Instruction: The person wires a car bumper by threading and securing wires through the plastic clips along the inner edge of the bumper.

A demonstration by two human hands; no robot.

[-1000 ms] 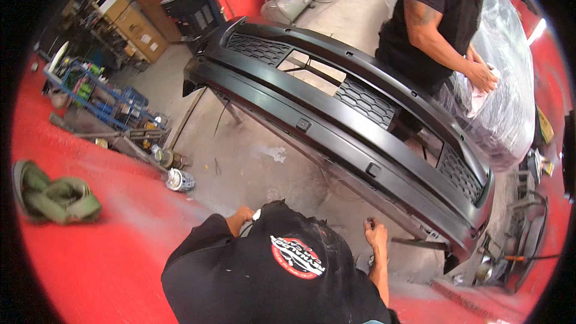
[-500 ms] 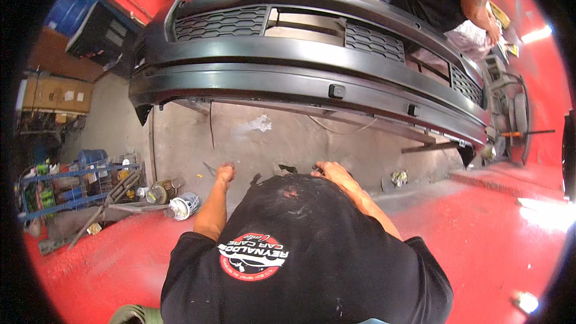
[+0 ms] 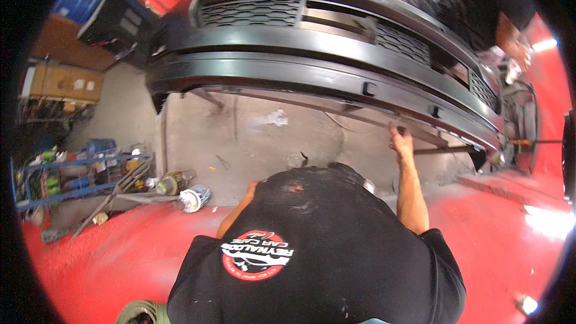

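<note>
A large black car bumper [image 3: 264, 75] with honeycomb grille panels lies across the far side, raised on a metal frame [image 3: 288, 103]. My right hand [image 3: 401, 139] reaches forward to just below the bumper's near lower edge, right of centre. Its fingers are curled closed; a small dark spot shows at them, too small to name. Whether it touches the bumper or frame I cannot tell. My left hand [image 3: 252, 188] is close to my body at the left, its fingers mostly hidden behind my black shirt [image 3: 336, 234].
Another person's hand [image 3: 517, 54] holds something pale at the upper right. A blue wire rack [image 3: 78, 174] with bottles stands at left, near a paint can [image 3: 195, 198]. Left behind it sits a cardboard box [image 3: 66, 87]. A red step edge [image 3: 498, 187] lies at right.
My right hand has moved from in front of my body forward to the bumper's lower edge. My left hand has drawn back against my body. The view has shifted, and the other person's arm has moved.
</note>
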